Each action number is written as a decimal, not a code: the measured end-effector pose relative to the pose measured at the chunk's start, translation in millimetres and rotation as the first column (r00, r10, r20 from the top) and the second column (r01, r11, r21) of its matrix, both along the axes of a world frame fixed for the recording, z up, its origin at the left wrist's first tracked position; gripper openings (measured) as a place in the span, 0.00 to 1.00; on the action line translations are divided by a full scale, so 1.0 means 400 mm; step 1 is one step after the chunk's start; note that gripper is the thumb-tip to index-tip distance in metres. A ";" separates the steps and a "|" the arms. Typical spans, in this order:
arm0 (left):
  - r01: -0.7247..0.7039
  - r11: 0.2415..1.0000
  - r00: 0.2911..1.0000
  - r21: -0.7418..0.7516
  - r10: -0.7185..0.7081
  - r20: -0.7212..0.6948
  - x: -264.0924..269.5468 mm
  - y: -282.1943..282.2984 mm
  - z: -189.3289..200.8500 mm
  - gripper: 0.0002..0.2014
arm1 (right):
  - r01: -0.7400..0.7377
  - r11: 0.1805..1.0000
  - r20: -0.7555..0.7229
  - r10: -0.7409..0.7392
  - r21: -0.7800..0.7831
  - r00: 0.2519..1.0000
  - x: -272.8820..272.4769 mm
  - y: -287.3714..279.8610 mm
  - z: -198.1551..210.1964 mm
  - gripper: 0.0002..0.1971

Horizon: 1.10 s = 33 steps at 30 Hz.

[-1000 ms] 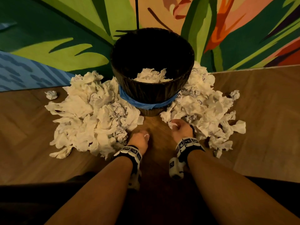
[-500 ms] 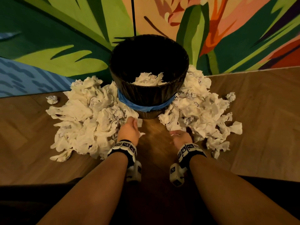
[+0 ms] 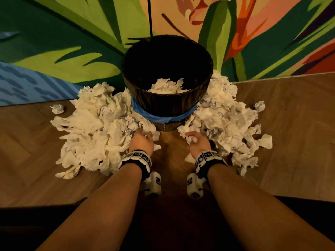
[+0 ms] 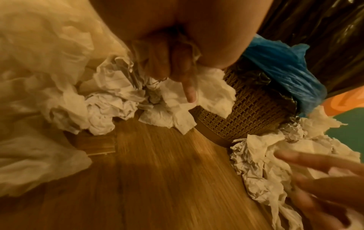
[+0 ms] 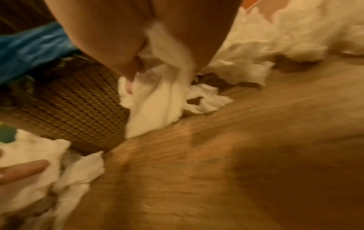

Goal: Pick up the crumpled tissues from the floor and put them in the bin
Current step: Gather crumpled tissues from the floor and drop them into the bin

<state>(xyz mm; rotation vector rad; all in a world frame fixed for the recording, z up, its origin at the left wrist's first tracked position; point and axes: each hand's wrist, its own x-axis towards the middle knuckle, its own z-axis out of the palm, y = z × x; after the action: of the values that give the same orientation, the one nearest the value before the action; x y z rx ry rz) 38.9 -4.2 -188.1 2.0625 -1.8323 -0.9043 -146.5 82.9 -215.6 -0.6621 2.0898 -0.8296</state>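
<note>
A dark woven bin [image 3: 168,104] with a black liner and a blue band stands against the wall, with a few tissues [image 3: 166,86] inside. Heaps of crumpled white tissues lie on its left [image 3: 94,127] and right [image 3: 230,120]. My left hand [image 3: 143,140] is at the inner edge of the left heap. In the left wrist view its fingers [image 4: 185,80] curl into a tissue [image 4: 214,93] beside the bin's base. My right hand [image 3: 195,142] pinches a white tissue [image 5: 155,105] just above the floor at the edge of the right heap.
A wooden floor [image 3: 170,147] shows bare between the two heaps, in front of the bin. Single tissue balls lie apart at far left [image 3: 57,109] and far right [image 3: 259,105]. A painted mural wall [image 3: 72,51] stands close behind the bin.
My left hand moved forward from the bare floor into the edge of the left heap. My right hand stayed at the right heap's edge, taking up a tissue.
</note>
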 end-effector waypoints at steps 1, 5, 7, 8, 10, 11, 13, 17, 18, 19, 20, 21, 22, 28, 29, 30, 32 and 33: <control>0.011 1.000 1.000 -0.006 -0.011 -0.007 0.001 -0.001 -0.003 0.22 | -0.033 0.999 0.019 0.033 -0.010 0.999 0.002 -0.016 0.005 0.31; 0.018 1.000 0.998 0.005 -0.018 -0.054 0.009 -0.007 -0.005 0.20 | -0.141 0.990 0.010 0.140 0.028 0.990 0.000 -0.074 0.011 0.38; 0.026 1.000 0.998 -0.004 -0.026 -0.056 0.012 -0.007 -0.007 0.19 | -0.171 0.982 0.008 0.171 0.081 0.985 -0.008 -0.097 0.015 0.35; 0.028 0.999 0.998 -0.016 -0.029 -0.054 0.015 -0.006 -0.007 0.18 | -0.170 0.982 0.002 0.170 0.087 0.985 -0.012 -0.106 0.018 0.31; 0.022 0.999 0.998 -0.040 -0.024 -0.053 0.016 -0.004 -0.006 0.16 | -0.097 0.995 -0.008 0.097 0.022 0.995 -0.021 -0.111 0.024 0.19; 0.017 0.999 0.998 -0.048 -0.019 -0.053 0.016 -0.004 -0.005 0.15 | -0.027 0.999 0.007 0.027 -0.026 1.000 -0.021 -0.107 0.030 0.13; 0.016 0.998 0.997 -0.052 -0.020 -0.077 0.013 -0.005 -0.002 0.14 | 0.090 0.990 -0.015 -0.092 -0.104 0.996 -0.022 -0.092 0.035 0.07; 0.007 0.998 0.987 -0.064 -0.017 -0.161 0.002 -0.001 0.009 0.14 | 0.167 0.973 0.033 -0.164 -0.160 0.986 -0.021 -0.064 0.034 0.07; 0.002 0.997 0.982 -0.071 -0.016 -0.188 -0.001 0.003 0.014 0.14 | 0.163 0.974 0.055 -0.156 -0.157 0.986 -0.025 -0.058 0.034 0.09; -0.001 0.997 0.977 -0.079 -0.016 -0.214 -0.002 0.006 0.020 0.15 | 0.156 0.978 0.066 -0.148 -0.137 0.987 -0.026 -0.054 0.039 0.12; -0.004 0.996 0.970 -0.094 -0.019 -0.243 -0.002 0.008 0.028 0.13 | 0.134 0.985 0.045 -0.130 -0.105 0.991 -0.029 -0.049 0.047 0.15; -0.006 0.994 0.963 -0.113 -0.024 -0.269 0.000 0.009 0.034 0.10 | 0.101 0.993 -0.004 -0.102 -0.062 0.995 -0.033 -0.044 0.053 0.17; -0.009 0.991 0.956 -0.136 -0.031 -0.292 0.001 0.009 0.042 0.06 | 0.063 0.998 -0.068 -0.064 -0.015 0.996 -0.039 -0.036 0.058 0.20; -0.065 0.987 0.895 -0.148 -0.008 -0.445 0.016 0.006 0.092 0.13 | 0.099 0.995 -0.115 -0.099 -0.003 0.988 -0.055 -0.003 0.125 0.21; -0.044 0.989 0.901 -0.141 -0.021 -0.434 0.021 0.006 0.102 0.14 | 0.108 0.993 -0.095 -0.112 -0.040 0.989 -0.051 0.001 0.134 0.18; -0.017 0.988 0.910 -0.151 -0.047 -0.411 0.026 0.006 0.111 0.14 | 0.117 0.990 -0.081 -0.124 -0.082 0.989 -0.050 0.004 0.142 0.16; 0.023 0.984 0.927 -0.179 -0.088 -0.363 0.035 0.004 0.125 0.11 | 0.144 0.972 -0.052 -0.156 -0.184 0.986 -0.044 0.007 0.159 0.14; 0.021 0.982 0.934 -0.185 -0.085 -0.346 0.038 0.004 0.134 0.10 | 0.176 0.957 -0.017 -0.185 -0.231 0.983 -0.041 0.009 0.169 0.13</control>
<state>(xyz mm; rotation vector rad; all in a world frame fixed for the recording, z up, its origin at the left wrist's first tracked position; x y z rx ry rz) 54.2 -2.5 -134.7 1.6267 -1.7113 -1.0069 -162.9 86.5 -147.8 -0.6170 2.1315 -1.1828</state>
